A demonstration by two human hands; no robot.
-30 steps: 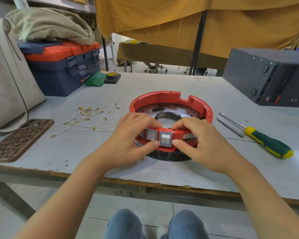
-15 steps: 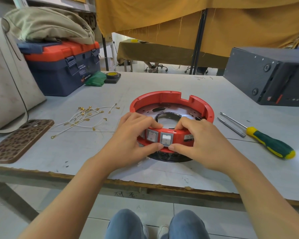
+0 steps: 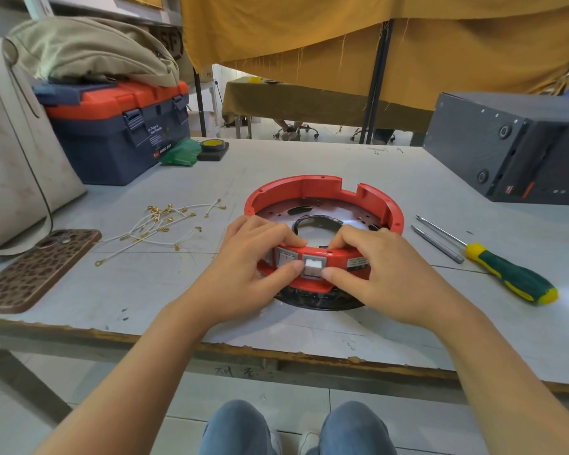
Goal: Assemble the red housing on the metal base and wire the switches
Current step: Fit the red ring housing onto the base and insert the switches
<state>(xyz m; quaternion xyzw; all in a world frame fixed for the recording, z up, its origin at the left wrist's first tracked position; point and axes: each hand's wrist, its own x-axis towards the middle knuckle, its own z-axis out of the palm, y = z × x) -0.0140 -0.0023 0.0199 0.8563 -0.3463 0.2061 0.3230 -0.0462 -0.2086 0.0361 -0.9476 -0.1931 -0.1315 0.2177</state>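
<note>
The red housing is gripped by both hands, left hand and right hand, thumbs pressed beside the switches, probably to seat it on the metal base.

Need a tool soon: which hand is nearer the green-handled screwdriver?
Right. The right hand grips the red housing on the screwdriver's side; the left hand grips it farther away.

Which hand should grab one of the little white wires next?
Probably the left hand. The wires lie on the table to its side, with nothing between. The right hand would have to cross over the red housing, which both hands hold by the switches.
</note>
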